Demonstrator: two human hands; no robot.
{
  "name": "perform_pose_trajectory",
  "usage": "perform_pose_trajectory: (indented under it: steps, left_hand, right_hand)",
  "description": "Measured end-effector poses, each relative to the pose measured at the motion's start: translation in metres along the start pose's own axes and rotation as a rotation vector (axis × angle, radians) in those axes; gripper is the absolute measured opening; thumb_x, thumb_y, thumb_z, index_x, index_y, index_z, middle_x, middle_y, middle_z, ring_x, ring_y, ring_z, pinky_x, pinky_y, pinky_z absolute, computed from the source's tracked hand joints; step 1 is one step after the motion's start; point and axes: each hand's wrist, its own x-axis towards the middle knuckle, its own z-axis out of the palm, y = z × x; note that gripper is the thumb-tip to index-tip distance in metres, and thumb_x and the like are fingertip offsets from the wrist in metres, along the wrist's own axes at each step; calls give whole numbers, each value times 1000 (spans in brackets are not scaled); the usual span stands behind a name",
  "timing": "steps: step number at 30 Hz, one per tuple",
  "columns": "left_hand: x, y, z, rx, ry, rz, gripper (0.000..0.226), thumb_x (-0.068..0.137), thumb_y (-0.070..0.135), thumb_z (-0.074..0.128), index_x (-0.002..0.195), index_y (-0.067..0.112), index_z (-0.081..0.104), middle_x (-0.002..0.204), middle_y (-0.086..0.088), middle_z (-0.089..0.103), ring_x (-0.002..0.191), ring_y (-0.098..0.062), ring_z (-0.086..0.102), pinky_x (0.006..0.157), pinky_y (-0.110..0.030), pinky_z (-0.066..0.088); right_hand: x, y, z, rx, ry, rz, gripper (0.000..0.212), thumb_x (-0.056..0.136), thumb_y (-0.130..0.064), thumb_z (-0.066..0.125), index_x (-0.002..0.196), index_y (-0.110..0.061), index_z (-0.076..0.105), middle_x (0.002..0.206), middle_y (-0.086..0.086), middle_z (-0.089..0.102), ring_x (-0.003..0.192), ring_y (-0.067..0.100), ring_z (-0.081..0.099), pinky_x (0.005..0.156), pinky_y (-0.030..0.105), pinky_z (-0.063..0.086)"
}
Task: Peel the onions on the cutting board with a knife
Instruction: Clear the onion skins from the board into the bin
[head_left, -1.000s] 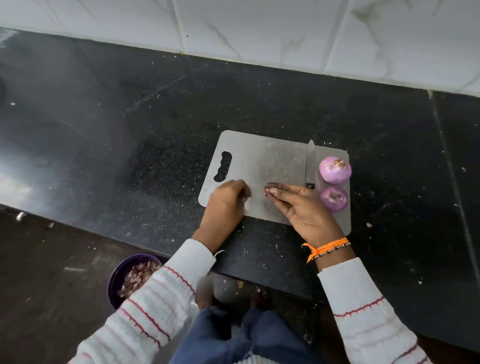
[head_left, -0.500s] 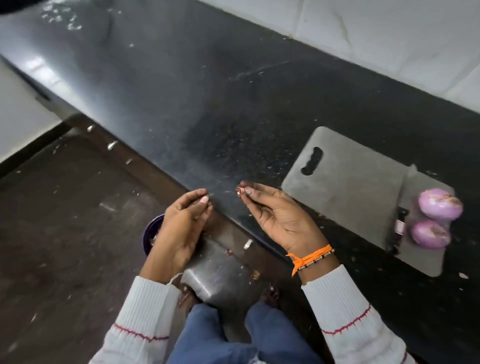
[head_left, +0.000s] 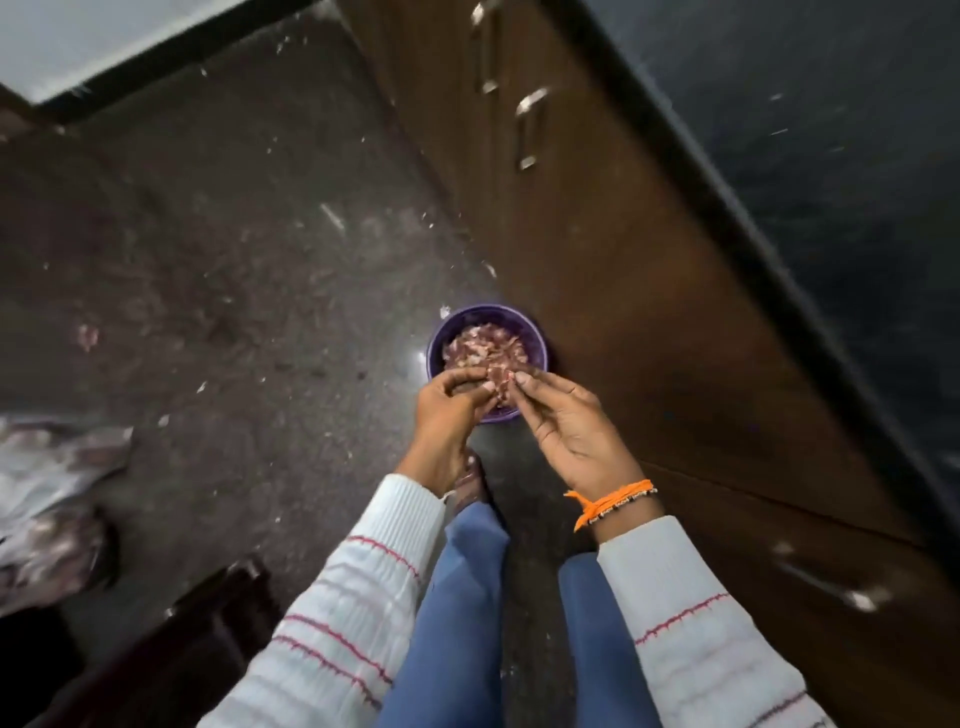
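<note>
A purple bowl heaped with onion peel stands on the floor by the cabinet. Both my hands hover just above its near rim. My left hand and my right hand meet at the fingertips and pinch a small reddish scrap of onion peel between them. An orange thread band circles my right wrist. The cutting board, the knife and the onions are out of view.
Brown cabinet doors with metal handles rise to the right, under the black countertop. The dark floor is littered with peel flecks. A crumpled bag lies at the left, dark furniture at bottom left.
The view swung from the countertop down to the floor. Both hands moved off the cutting board and down over the purple bowl, carrying the scrap of peel.
</note>
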Motion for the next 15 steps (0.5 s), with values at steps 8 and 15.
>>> perform_pose_trajectory:
  steps: [8,15]
  left_hand:
    - [163,-52,-50,191,131,28,27,79,-15,59,71,10,57,43,10,59,43,3,56,48,-11,47]
    - [244,-97,-64,343,116,-30,34,82,-14,53,77,16,68,91,-10,70,89,-22,67,66,-20,53]
  right_hand:
    - [173,55,-25,-438,270,-108,14,85,15,52,86,6,63,69,4,67,65,10,65,66,16,56]
    - [267,79,-63,-987,438,-151,26,89,1,50,107,-4,68,111,13,67,104,23,62,95,38,50]
